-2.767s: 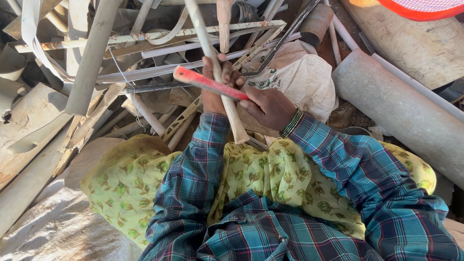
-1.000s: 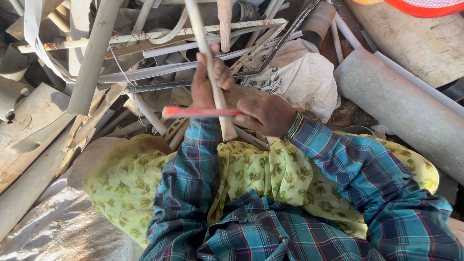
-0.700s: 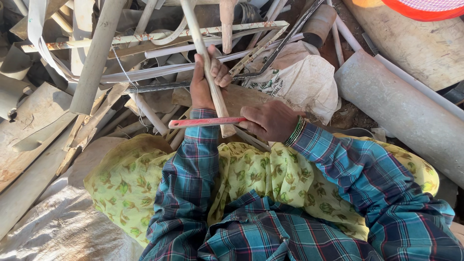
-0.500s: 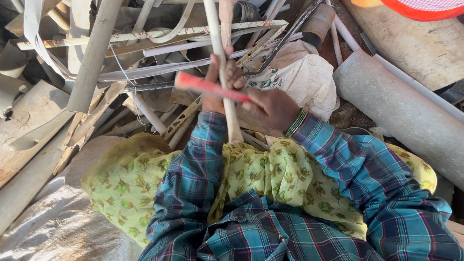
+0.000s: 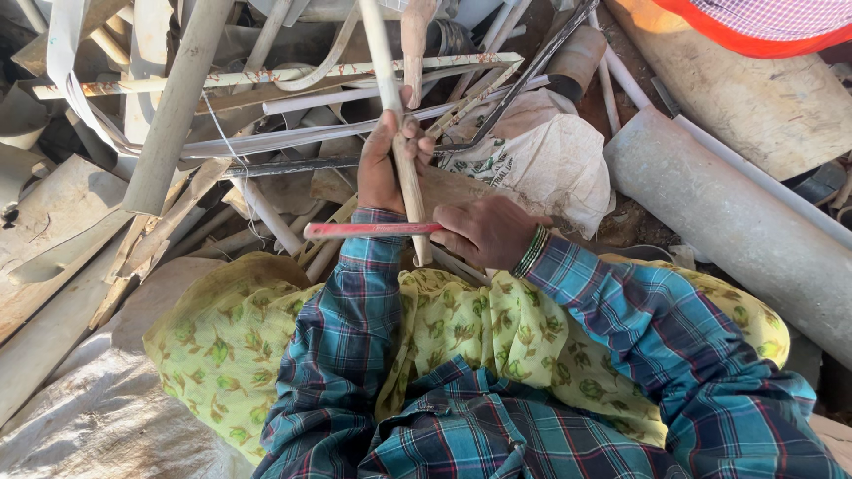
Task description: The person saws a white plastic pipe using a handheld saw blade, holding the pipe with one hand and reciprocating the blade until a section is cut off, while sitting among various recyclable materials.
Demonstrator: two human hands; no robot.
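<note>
So there's a long, thin off-white plastic pipe [image 5: 401, 151], grubby and scuffed, running from the top centre of the frame down to just below the middle, tilted slightly with its lower end further right. Its cut end sits just below a flat red-coated metal blade [image 5: 373, 230]. That blade lies almost level across the centre, crossing the pipe near its bottom end, its free tip pointing left.
</note>
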